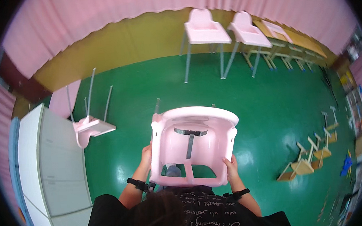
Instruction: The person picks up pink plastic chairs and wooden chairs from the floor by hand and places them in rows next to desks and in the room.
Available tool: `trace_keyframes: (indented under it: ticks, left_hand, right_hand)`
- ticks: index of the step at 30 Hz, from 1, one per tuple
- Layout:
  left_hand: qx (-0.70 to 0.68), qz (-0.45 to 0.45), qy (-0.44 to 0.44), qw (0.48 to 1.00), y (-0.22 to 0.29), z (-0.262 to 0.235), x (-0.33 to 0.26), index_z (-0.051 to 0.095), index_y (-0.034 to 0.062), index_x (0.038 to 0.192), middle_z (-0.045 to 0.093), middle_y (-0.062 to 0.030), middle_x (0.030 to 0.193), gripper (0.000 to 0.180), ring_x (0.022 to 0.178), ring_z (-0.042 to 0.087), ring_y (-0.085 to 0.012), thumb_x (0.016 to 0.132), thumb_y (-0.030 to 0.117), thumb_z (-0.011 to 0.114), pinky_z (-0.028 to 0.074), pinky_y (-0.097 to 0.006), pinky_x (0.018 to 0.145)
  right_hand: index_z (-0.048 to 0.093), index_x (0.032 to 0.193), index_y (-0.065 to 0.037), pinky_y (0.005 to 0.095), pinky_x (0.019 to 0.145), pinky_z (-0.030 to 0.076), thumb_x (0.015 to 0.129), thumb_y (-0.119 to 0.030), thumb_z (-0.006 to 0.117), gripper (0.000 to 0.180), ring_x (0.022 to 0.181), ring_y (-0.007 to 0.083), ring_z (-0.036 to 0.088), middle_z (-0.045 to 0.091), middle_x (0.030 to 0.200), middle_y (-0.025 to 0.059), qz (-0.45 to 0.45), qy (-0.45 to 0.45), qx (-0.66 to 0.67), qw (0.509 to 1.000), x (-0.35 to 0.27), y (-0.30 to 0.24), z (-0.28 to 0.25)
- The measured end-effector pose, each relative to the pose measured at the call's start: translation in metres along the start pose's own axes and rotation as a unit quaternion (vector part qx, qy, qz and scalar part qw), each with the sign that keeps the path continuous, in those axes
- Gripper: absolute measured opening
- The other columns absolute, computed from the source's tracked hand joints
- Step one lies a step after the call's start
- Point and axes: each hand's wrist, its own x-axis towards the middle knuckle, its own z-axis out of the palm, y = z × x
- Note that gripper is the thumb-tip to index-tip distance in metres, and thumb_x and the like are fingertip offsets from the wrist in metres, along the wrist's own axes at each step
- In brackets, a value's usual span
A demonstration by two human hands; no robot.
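I hold a pink plastic high-chair seat (pixel 193 143) in front of my chest, above the green floor. A grey strap hangs inside it and two leg openings show at its lower edge. My left hand (pixel 146 154) grips the seat's left side. My right hand (pixel 230 167) grips its lower right corner. Black bands sit on both wrists. A thin grey leg sticks out behind the seat's top left.
An overturned pink high chair (pixel 91 124) lies on the floor at the left, legs up, beside a white cabinet (pixel 47 162). Two upright pink high chairs (pixel 204 30) stand by the yellow wall at the back. Small wooden chairs (pixel 312 156) lie tipped at the right.
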Motion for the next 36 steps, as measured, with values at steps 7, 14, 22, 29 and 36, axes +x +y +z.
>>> trace_keyframes:
  ticks: [7,14,22,29,36]
  left_hand:
    - [-0.087,0.044,0.060,0.993,0.063,-0.101,0.066,0.061,-0.0010,0.093,0.062,-0.0053,0.075,0.024,0.057,0.057,-0.0111,0.089,0.018,0.047,0.047,-0.024,0.050]
    - [-0.109,0.066,0.079,0.989,0.149,-0.130,0.148,0.059,-0.0029,0.094,0.062,-0.0067,0.078,0.025,0.061,0.058,-0.0124,0.087,0.017,0.046,0.047,-0.025,0.053]
    - [-0.110,0.084,0.045,0.989,0.236,-0.108,0.323,0.060,-0.0033,0.092,0.062,-0.0071,0.079,0.026,0.063,0.058,-0.0127,0.088,0.019,0.047,0.047,-0.024,0.055]
    - [-0.072,0.074,0.024,0.994,0.323,-0.076,0.487,0.060,-0.0031,0.093,0.062,-0.0073,0.079,0.029,0.063,0.058,-0.0129,0.088,0.023,0.048,0.047,-0.026,0.055]
    - [-0.071,0.037,-0.018,0.997,0.405,-0.031,0.671,0.056,-0.0011,0.102,0.062,-0.0109,0.086,0.030,0.069,0.062,-0.0189,0.089,0.022,0.043,0.052,-0.032,0.061]
  right_hand:
    - [0.050,0.106,0.000,0.0246,0.075,0.044,0.076,-0.008,0.064,0.034,0.083,0.0110,0.056,0.060,0.094,0.0058,0.014,-0.098,-0.064,0.993,0.110,0.008,0.155]
    - [0.050,0.106,0.001,0.0233,0.074,0.044,0.076,-0.010,0.065,0.035,0.082,0.0097,0.056,0.060,0.093,0.0051,-0.004,-0.123,-0.100,0.987,0.205,-0.003,0.272]
    - [0.052,0.104,0.000,0.0221,0.073,0.043,0.076,-0.011,0.066,0.033,0.079,0.0085,0.055,0.060,0.089,0.0033,0.007,-0.128,-0.088,0.988,0.374,-0.021,0.355]
    - [0.054,0.098,-0.001,0.0225,0.069,0.044,0.077,-0.014,0.066,0.028,0.075,0.0083,0.055,0.060,0.085,0.0028,0.011,-0.107,-0.086,0.990,0.523,-0.062,0.433]
    - [0.055,0.097,0.000,0.0229,0.069,0.043,0.076,-0.016,0.066,0.028,0.075,0.0091,0.055,0.060,0.086,0.0030,0.012,-0.070,-0.102,0.992,0.693,-0.100,0.502]
